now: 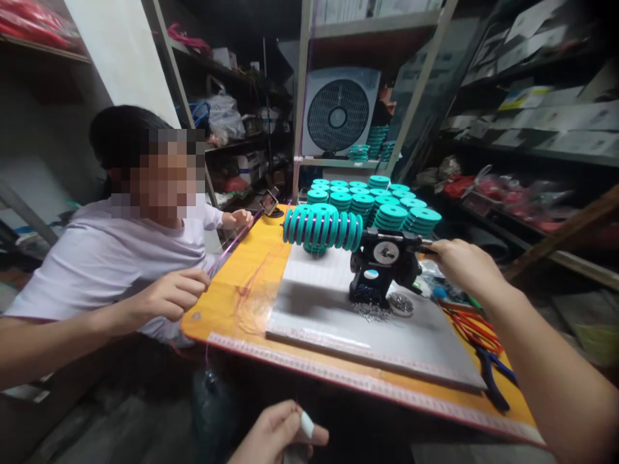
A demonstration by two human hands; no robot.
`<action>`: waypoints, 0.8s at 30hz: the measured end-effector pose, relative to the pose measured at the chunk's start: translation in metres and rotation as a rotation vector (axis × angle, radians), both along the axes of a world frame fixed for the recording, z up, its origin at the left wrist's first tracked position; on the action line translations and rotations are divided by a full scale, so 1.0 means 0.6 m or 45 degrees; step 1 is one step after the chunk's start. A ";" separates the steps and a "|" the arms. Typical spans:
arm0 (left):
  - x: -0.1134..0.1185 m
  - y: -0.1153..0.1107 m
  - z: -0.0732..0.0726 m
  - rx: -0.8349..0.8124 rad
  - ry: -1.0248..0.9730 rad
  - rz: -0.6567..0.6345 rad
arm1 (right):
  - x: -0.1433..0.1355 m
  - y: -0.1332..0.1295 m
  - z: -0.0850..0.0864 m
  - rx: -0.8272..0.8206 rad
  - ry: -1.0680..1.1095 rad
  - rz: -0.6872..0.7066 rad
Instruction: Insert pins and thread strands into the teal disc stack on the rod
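My right hand [467, 265] is closed around the crank handle [426, 248] on the right side of a black winding machine [380, 264]. Out of the machine's left side runs a row of teal spools [322, 229] with purplish line showing between their flanges. Low in the picture, in front of the table edge, my left hand [278, 430] has its thumb and index finger pressed together; what they pinch is too fine to make out. White tape or a white cover [307, 424] wraps one of its fingers.
Stacked teal spools [389, 216] stand behind the machine on the yellow table [232, 283]. Small metal bits [372, 312] lie by its base, pliers [493, 380] at the right. A co-worker's hand [181, 293] is at the left table edge, near a propped phone [269, 202].
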State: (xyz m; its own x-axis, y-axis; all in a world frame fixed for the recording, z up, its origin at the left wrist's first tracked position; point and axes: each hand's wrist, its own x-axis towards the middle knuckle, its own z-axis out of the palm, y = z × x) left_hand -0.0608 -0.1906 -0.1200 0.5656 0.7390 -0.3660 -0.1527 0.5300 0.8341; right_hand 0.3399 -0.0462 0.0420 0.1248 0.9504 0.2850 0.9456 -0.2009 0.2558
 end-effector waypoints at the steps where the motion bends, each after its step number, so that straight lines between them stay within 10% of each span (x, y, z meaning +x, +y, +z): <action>1: -0.004 -0.005 -0.005 -0.068 -0.056 -0.001 | 0.000 0.000 0.000 -0.008 0.016 -0.017; 9: -0.031 -0.023 0.000 -0.281 -0.105 -0.089 | -0.002 0.002 0.000 -0.042 0.127 -0.132; 24: -0.027 -0.091 -0.093 -0.088 0.040 -0.012 | -0.006 0.003 0.004 -0.070 0.153 -0.150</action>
